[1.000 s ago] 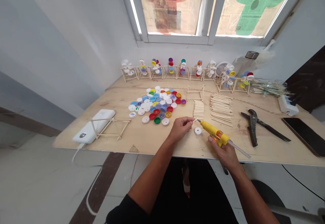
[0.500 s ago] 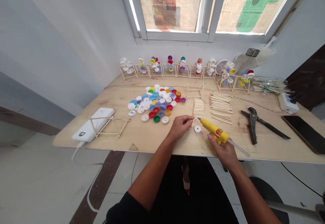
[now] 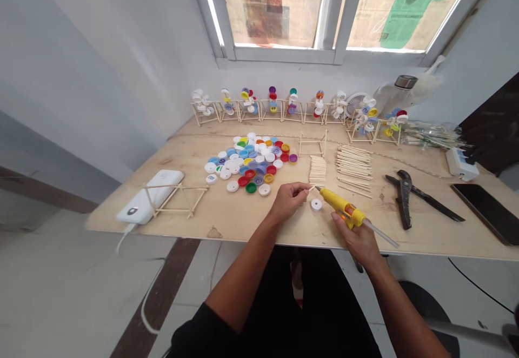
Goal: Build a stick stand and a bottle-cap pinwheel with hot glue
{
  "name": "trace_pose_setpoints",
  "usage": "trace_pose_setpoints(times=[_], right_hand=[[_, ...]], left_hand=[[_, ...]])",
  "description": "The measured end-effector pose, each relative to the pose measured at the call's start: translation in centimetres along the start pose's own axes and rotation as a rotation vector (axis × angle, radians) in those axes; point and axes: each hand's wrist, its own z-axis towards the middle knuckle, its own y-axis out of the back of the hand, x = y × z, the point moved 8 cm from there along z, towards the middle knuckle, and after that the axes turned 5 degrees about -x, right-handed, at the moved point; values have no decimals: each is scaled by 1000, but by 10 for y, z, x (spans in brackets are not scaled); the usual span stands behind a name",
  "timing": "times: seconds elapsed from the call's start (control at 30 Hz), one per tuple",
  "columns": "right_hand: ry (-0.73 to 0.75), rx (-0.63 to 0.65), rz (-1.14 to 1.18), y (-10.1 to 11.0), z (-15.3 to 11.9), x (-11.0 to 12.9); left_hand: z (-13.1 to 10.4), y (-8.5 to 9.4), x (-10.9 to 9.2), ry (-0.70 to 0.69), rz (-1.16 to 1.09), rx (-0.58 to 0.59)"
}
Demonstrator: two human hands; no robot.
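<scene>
My left hand is closed in a pinch on a short wooden stick, whose tip pokes out past the fingertips. Gripped in my right hand is a yellow hot glue gun, with a clear glue stick jutting from its back end. The gun's nozzle meets or nearly meets the stick's tip; I cannot tell if they touch. A white round piece with a small central hole lies on the table just below the nozzle. Several coloured bottle caps are heaped beyond my left hand.
Short sticks and longer sticks lie in rows ahead. A stick frame stands behind them. Pliers and a phone are at right; a white power bank with another frame at left. Finished cap wheels line the wall.
Both hands stay almost where they were, with the nozzle still at the stick's tip. The whole view has shifted very slightly.
</scene>
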Motion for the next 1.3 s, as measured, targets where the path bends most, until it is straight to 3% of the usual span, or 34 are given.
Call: trace_pose_setpoints(times=[0.33, 0.57, 0.8, 1.03, 1.3], right_hand=[[57, 4, -5, -2, 0, 2], [1, -67, -49, 2, -3, 3], [43, -35, -60, 0, 0, 4], [-106, -116, -62, 7, -4, 0], [-123, -118, -15, 7, -3, 1]], left_hand=[[1, 0, 1, -10, 13, 3], [1, 0, 1, -20, 10, 13], [0, 1, -1, -5, 18, -2], [-1, 0, -2, -15, 11, 17], [0, 1, -1, -11, 12, 7]])
